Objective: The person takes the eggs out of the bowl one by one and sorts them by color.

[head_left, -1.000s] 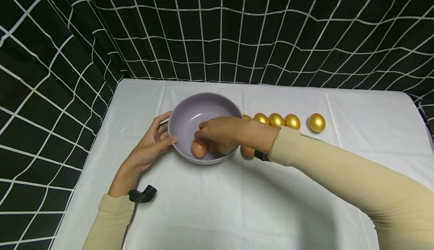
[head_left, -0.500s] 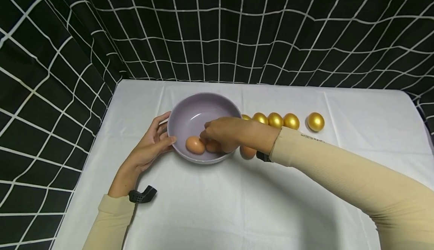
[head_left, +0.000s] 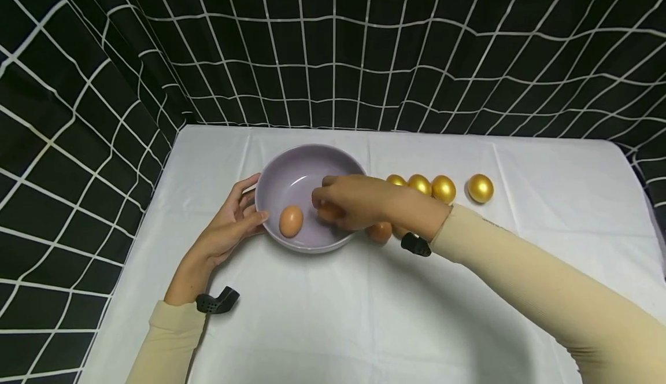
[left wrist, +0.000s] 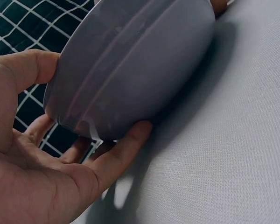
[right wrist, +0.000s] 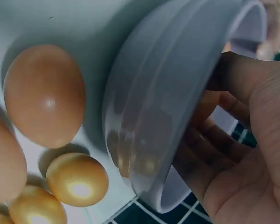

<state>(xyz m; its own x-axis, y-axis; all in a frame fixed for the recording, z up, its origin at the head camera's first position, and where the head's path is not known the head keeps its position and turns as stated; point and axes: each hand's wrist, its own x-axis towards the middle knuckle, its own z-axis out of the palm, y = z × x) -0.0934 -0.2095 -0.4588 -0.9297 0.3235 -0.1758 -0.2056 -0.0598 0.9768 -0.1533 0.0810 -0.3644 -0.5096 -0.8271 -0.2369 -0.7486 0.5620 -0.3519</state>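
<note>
A pale purple bowl (head_left: 312,161) stands on the white-covered table. My left hand (head_left: 234,222) grips its left side, thumb at the rim and fingers spread along the outer wall; in the left wrist view that wall (left wrist: 140,70) fills the middle. Inside the bowl, a loose brown egg (head_left: 291,221) lies at the left. My right hand (head_left: 359,202) reaches over the right rim, its curled fingers holding another brown egg (head_left: 329,213), which shows partly between thumb and fingers in the right wrist view (right wrist: 206,106).
Right of the bowl lie brown eggs (head_left: 380,232), partly covered by the right wrist. Behind that arm is a row of golden eggs (head_left: 418,184), with a single golden egg (head_left: 480,188) farther right. A black curtain with white grid lines (head_left: 333,43) borders the table.
The loose egg has rolled left in the bowl and turned more upright in view. My right hand has drawn slightly right with its egg. The left hand keeps its place on the bowl.
</note>
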